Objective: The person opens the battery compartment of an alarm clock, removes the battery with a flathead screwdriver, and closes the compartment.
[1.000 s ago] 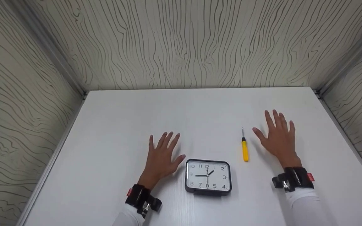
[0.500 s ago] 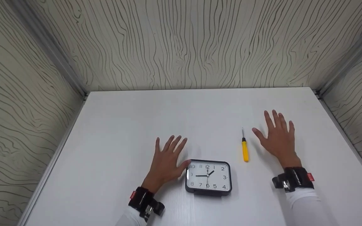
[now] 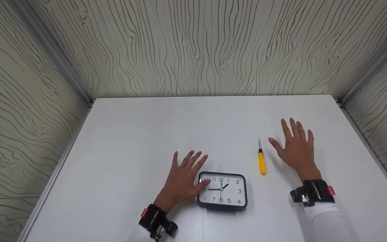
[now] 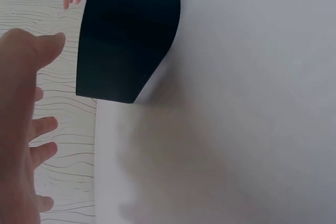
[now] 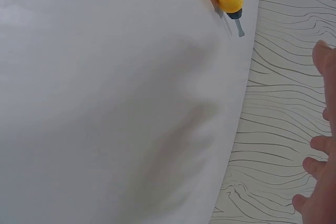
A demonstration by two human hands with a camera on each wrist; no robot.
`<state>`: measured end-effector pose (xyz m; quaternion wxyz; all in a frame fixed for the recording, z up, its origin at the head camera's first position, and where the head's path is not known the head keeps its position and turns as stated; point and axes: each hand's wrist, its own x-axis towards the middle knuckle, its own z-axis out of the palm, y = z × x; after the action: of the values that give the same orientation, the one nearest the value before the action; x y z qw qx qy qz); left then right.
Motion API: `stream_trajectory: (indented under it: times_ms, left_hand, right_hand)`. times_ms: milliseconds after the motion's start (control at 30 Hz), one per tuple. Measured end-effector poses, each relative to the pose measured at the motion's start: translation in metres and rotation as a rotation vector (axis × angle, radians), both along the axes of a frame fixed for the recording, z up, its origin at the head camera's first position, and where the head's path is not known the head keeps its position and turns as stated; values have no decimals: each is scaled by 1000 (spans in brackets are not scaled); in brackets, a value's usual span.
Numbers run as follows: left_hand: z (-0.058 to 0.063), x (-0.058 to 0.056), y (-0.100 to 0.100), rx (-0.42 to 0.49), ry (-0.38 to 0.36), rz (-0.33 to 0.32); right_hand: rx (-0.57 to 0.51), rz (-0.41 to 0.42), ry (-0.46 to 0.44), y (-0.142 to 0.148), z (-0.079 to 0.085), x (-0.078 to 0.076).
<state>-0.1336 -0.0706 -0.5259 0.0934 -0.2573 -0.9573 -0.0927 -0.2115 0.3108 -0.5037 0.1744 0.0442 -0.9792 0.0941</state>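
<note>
A black-framed alarm clock [image 3: 228,195] with a white dial stands near the front of the white table. My left hand [image 3: 183,181] hovers beside its left edge, fingers spread, and the thumb overlaps the dial's upper left in the head view. In the left wrist view a gap shows between that thumb and the clock's dark side [image 4: 126,35]. To the right of the clock lies a screwdriver [image 3: 262,163] with a yellow handle, its tip pointing away from me. My right hand [image 3: 296,151], spread and holding nothing, is raised just right of the screwdriver, above its own shadow on the table.
The white table [image 3: 129,117] reaches back to a wood-grain patterned wall [image 3: 193,47]. Similar panels [image 3: 18,121] rise at the left and right, with grey metal posts in the corners. A black wrist strap with a camera [image 3: 314,192] sits on each wrist.
My left hand has shifted right and slightly toward me, bringing its thumb from beside the clock to over its dial. The right hand, clock and screwdriver stay nearly where they were.
</note>
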Motion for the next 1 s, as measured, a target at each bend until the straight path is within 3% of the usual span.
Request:
stream_trajectory:
  times_ms: [467, 667, 1000]
  left_hand:
    - [2, 12, 14, -40, -18, -179]
    - [3, 14, 19, -45, -24, -200]
    - [2, 21, 25, -43, -99, -226]
  right_hand:
    - [1, 13, 39, 0, 0, 1]
    - [-6, 10, 31, 0, -1, 2]
    - [-8, 13, 19, 0, -2, 4]
